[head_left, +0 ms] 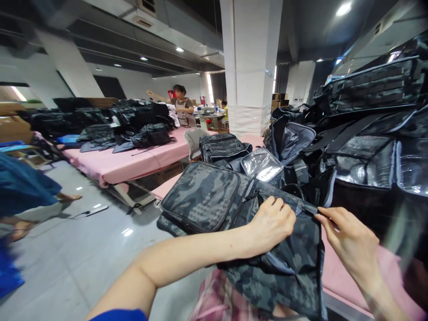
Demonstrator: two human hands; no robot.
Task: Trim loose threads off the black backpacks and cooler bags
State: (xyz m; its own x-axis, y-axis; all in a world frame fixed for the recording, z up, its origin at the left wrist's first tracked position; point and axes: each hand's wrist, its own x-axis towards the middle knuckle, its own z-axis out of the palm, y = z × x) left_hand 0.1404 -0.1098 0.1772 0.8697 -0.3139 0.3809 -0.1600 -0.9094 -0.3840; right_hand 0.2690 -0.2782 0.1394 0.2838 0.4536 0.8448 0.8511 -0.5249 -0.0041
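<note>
A grey camouflage backpack (203, 194) lies spread out in front of me, its lower part hanging over the table's edge toward my lap. My left hand (272, 223) is closed on the fabric of the backpack near its middle, fingers curled and partly hidden. At the right, my right hand (349, 238) pinches the corner edge of the same backpack between thumb and fingers. Between the two hands runs a straight strip of its fabric. A dark zipper (250, 196) shows just left of my left hand. Grey lining peeks out of a gap below the hands.
More camouflage bags, some with silver lining (262, 165), are heaped behind and to the right. Across the aisle, a pink-covered table (133, 160) carries several dark bags. A white pillar (250, 67) rises ahead. One person (183, 109) stands far back; another's blue clothing (26, 183) shows at left.
</note>
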